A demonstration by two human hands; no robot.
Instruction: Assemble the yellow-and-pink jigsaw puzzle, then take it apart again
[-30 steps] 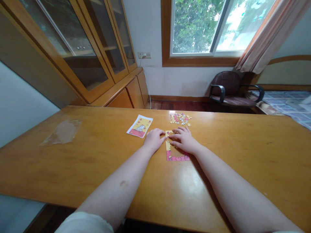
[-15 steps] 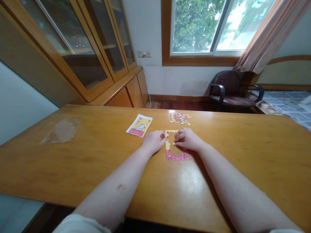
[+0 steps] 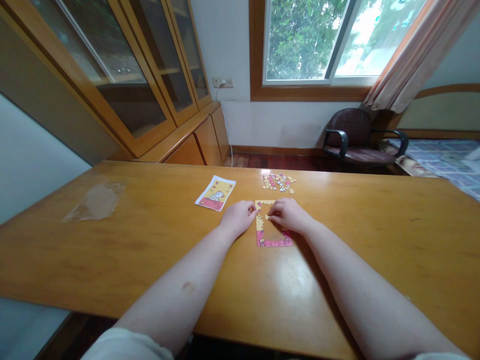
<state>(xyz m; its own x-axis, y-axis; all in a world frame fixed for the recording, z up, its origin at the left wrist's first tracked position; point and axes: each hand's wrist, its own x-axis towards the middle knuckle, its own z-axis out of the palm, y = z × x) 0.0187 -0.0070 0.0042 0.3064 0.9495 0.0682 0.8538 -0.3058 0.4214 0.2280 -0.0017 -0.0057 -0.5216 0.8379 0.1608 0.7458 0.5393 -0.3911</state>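
A yellow and pink jigsaw border (image 3: 273, 243) lies flat on the table, with bare wood showing inside it. My left hand (image 3: 240, 217) rests at its upper left edge, fingers curled closed against the side; whether they grip a piece is hidden. Over the border's upper right, my right hand (image 3: 290, 214) pinches a small yellow puzzle piece (image 3: 267, 217) inside the opening, close to the left side. Loose puzzle pieces (image 3: 278, 182) are heaped just beyond the border. To the left lies a picture card (image 3: 216, 193) with a white animal on yellow and pink.
A clear plastic bag (image 3: 98, 201) lies on the left of the wooden table (image 3: 157, 240). Past the far edge stand a glass-doored cabinet (image 3: 180, 115) and a brown armchair (image 3: 352, 135), below a window.
My right hand has shifted slightly up and left, bringing the yellow piece a little farther from me. My left hand has barely moved.
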